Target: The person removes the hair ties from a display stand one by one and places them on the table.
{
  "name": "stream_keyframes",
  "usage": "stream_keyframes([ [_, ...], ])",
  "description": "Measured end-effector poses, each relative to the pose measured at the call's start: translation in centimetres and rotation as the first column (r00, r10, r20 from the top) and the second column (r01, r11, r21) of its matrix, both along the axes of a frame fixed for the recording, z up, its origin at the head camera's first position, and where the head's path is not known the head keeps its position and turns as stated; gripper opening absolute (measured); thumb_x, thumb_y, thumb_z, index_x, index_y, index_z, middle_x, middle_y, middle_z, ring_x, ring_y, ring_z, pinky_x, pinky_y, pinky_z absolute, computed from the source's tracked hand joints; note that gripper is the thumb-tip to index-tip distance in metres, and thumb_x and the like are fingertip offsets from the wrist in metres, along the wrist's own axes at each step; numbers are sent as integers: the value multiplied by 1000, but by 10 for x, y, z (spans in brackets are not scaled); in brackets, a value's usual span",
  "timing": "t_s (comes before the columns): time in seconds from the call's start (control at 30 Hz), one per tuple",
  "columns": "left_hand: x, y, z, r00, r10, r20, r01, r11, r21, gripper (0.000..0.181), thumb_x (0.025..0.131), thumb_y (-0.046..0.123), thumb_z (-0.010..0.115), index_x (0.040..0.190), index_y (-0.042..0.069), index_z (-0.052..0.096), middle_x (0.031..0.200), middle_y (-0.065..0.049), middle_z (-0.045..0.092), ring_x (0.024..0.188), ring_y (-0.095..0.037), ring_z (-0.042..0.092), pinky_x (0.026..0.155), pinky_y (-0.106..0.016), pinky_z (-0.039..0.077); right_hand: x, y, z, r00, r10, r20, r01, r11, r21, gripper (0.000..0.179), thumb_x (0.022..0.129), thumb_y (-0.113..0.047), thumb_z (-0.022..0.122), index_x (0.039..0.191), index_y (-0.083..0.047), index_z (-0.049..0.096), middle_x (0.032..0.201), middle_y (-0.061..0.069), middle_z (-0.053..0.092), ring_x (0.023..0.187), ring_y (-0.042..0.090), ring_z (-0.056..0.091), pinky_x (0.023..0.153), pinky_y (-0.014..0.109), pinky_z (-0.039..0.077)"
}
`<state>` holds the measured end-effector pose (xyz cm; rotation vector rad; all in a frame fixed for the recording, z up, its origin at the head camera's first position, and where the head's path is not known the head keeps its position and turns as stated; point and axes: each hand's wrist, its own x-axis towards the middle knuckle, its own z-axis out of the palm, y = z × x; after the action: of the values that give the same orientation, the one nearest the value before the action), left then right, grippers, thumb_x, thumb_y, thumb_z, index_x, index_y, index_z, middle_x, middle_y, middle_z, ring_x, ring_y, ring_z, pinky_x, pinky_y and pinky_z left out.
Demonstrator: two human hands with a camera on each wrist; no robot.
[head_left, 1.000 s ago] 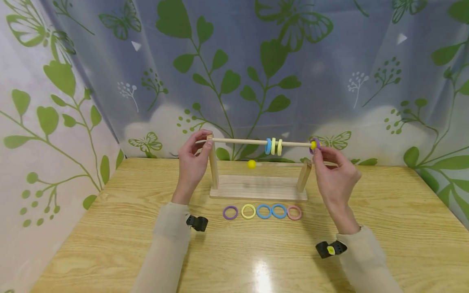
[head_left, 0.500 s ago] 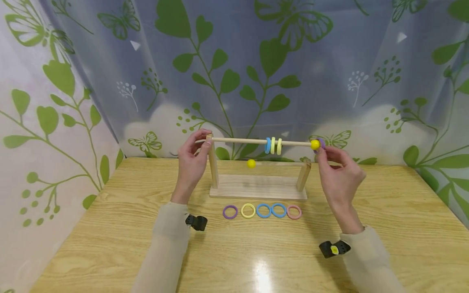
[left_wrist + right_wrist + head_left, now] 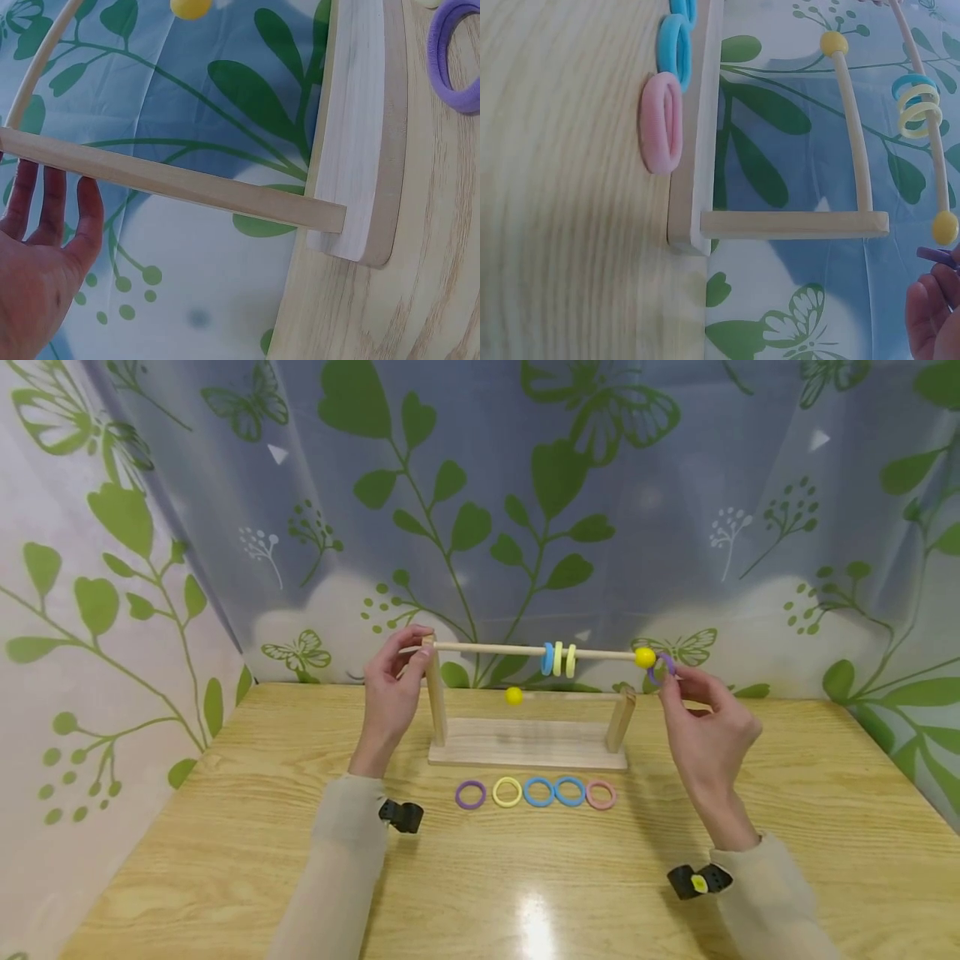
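My left hand grips the top of the left post of a wooden stand, where the upper rod starts. Near that rod's yellow ball end, my right hand pinches a purple hair tie between thumb and fingertips. The hair tie is just right of the ball, off the rod; in the right wrist view a small gap shows between them. A blue hair tie and two pale yellow hair ties hang midway along the upper rod.
The lower rod, ending in a yellow ball, runs from the short right post of the stand. Before the base, several hair ties lie in a row, from purple to pink. A patterned curtain hangs behind.
The purple hair tie has moved right, from around the ball to beyond the rod's end, with my right hand. My left hand has stayed on the post.
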<state>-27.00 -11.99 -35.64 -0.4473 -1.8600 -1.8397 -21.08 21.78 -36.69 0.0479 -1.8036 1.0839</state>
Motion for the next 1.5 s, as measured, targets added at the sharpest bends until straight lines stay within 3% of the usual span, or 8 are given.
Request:
stream_keyframes([
  [0.27,0,-1,-2,1000,13,7,-13,1000,-28,25,102,6,59,126,2,66,113,-8,64,96,-12,66,74,-19,54,5,4,-6,1000,6,21,-6,1000,-16,13,88,-7,76,99,-1,80,85,23,77,73,-19,61,61,1,46],
  [0.33,-1,0,-2,1000,12,0,-12,999,-33,25,102,6,59,126,1,65,113,-9,64,96,-12,66,74,-19,54,6,6,-8,999,11,37,-10,999,-34,12,88,-7,77,98,-3,81,83,15,78,72,-18,62,60,2,47],
  [0.53,-2,0,-3,1000,10,-7,-10,999,-39,25,103,7,59,126,2,65,112,-4,63,96,-12,65,74,-18,54,10,9,-10,995,65,79,-58,995,-86,12,88,-6,77,99,-2,80,78,-29,68,65,-13,63,57,4,49],
  [0.63,-2,-1,-3,1000,10,-6,-10,999,-36,25,102,6,59,126,2,65,112,-3,63,96,-13,65,74,-18,54,12,8,-10,989,103,110,-91,990,-112,13,88,-6,76,100,-1,80,77,-33,67,63,-11,64,56,6,50],
  [0.73,-2,-1,-3,1000,9,-7,-9,999,-34,25,102,6,59,126,2,65,112,-4,63,96,-12,66,74,-18,54,15,6,-10,980,132,151,-111,984,-137,13,88,-6,76,100,0,79,77,-26,71,65,-9,65,56,9,52],
  [0.93,-3,-1,-3,1000,7,-3,-7,1000,-29,25,103,5,58,126,0,64,112,-8,64,95,-11,65,74,-18,54,19,3,-15,945,197,261,-149,970,-194,15,89,-6,76,101,1,79,81,-7,78,67,-6,68,57,13,55],
  [1.13,-3,0,-2,1000,4,6,-4,1000,-19,24,102,4,58,126,0,65,110,-6,64,93,-10,66,75,-19,55,22,2,-18,902,291,320,-214,943,-255,17,91,-6,75,105,4,76,74,-25,71,68,-2,71,59,17,58],
  [1.5,-2,1,0,1000,15,17,-15,1000,-13,25,101,3,58,125,-1,64,109,-7,64,91,-11,65,75,-18,55,28,-4,-18,807,382,450,-260,914,-311,25,94,-11,74,111,7,72,76,-23,73,70,-2,72,63,20,60],
])
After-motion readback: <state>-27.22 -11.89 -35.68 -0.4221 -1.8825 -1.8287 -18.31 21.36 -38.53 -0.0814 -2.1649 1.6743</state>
